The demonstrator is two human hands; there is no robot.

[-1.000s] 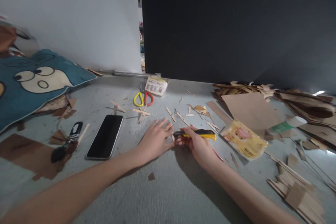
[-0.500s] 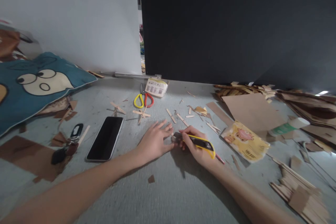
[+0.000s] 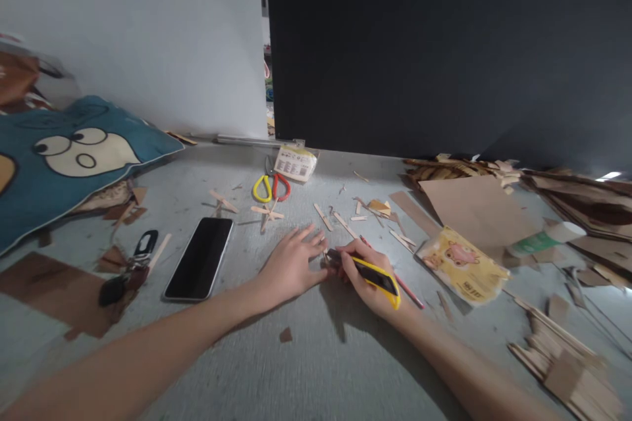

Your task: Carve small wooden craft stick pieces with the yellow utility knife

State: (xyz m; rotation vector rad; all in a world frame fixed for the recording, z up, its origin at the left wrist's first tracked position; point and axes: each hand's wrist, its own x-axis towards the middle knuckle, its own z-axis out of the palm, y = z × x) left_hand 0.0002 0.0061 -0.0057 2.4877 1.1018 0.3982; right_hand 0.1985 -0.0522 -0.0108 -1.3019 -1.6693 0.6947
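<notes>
Within the right hand (image 3: 368, 293) sits a yellow utility knife (image 3: 378, 276).

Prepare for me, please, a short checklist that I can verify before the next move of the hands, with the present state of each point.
1. Yellow cutter held in the right hand: ok, the fingers are closed around it.
2. Left hand well away from the cutter's front end: not ok, they are close together.
3. Blade set to a suitable length: cannot tell, it is too small and blurred there.
4. Scissors out of the way: ok, they lie beyond both hands.
5. Phone apart from the left hand: ok, it lies to its left.
6. Thin red stick free of the right hand: cannot tell, the hand partly hides it.
</notes>
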